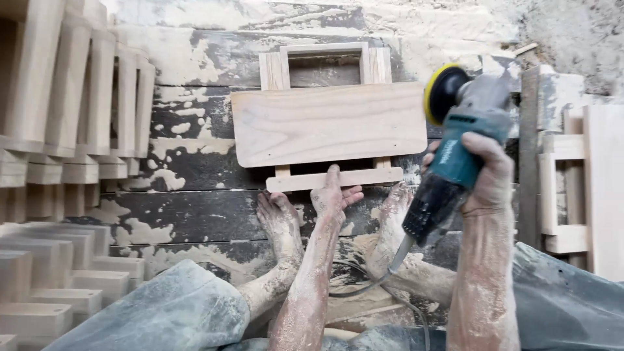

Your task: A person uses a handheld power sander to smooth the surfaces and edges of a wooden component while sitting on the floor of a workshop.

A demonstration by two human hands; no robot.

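Left hand (pixel 333 195) rests flat-fingered on the pale wooden slatted panel (pixel 328 123) lying just beyond its fingers; right hand (pixel 489 175) clasps a teal disc sander (pixel 458 140) lifted clear. Panel looks smooth, sanding seemingly paused.

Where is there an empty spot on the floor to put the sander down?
The widest bare floor lies between the stacked wooden pieces on the left and the wooden panel. Some more lies behind the panel's frame. It is crowded by the left hand, the feet and the right hand holding the sander.
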